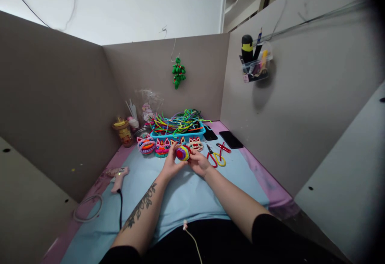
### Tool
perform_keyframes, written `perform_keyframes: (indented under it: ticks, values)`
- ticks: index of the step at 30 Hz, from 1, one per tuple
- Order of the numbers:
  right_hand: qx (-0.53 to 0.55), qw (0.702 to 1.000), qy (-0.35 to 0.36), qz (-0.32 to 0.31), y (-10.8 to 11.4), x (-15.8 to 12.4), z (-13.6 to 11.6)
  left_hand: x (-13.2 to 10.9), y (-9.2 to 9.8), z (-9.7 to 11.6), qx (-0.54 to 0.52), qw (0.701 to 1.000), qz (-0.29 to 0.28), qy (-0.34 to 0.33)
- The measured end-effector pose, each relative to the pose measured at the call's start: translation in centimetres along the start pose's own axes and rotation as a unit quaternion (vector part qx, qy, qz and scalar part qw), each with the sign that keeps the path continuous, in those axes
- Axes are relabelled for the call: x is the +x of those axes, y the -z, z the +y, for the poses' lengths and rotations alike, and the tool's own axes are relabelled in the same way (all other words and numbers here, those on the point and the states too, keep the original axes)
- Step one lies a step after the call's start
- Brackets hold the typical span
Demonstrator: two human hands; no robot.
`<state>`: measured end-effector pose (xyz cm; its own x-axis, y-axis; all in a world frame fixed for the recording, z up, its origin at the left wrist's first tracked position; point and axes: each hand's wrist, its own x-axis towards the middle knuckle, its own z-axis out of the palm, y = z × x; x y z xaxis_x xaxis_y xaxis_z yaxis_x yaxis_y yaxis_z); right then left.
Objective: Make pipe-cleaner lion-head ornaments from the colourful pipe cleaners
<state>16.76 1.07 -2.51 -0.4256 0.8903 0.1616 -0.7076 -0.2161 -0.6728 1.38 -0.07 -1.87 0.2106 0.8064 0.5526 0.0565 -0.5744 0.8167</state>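
A round pipe-cleaner piece (183, 153) with red, purple, yellow and blue bands is held up over the middle of the desk. My left hand (172, 164) is closed on its left side, thumb below and fingers above. On the other side, my right hand (198, 163) pinches its right edge, where some red shows. Just behind the hands stand several fuzzy animal-head figures, among them a purple and orange one (146, 145), a pink one (163, 148) and a white and red one (195, 144). Part of another is hidden by my left fingers.
A blue basket (156, 136) of loose pipe cleaners (177, 123) stands behind the figures. Scissors (215, 158), a red-handled tool (224, 148) and a phone (231, 140) lie at right. At left are a pink glue gun (119, 179) with a cord and a cup (123, 133). Partition walls surround the desk.
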Motion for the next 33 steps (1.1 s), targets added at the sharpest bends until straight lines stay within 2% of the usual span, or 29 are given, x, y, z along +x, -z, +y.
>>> perform_keyframes:
  ticks: [4,14,18,25,30,33]
  values:
    - [-0.011,1.000,-0.004,-0.021,0.0,0.0,0.2,-0.1,-0.1,-0.1,0.037,0.999,0.032,0.005]
    - [-0.005,1.000,-0.009,0.007,-0.4,-0.1,0.0,-0.3,-0.1,0.7,0.079,0.997,-0.016,-0.010]
    - [-0.013,1.000,-0.003,0.009,-0.3,-0.1,0.2,-0.3,-0.1,0.8,0.117,0.992,-0.014,-0.034]
    - [-0.019,1.000,-0.023,-0.007,-0.2,-0.2,0.3,-0.4,-0.1,0.7,0.118,0.993,-0.015,-0.024]
    - [-0.030,0.999,-0.014,0.025,0.0,-0.1,0.4,-0.2,0.0,1.4,0.132,0.989,-0.033,-0.058]
    - [-0.057,0.997,0.002,0.043,0.1,0.0,0.5,-0.1,0.2,1.4,0.117,0.992,-0.024,-0.044]
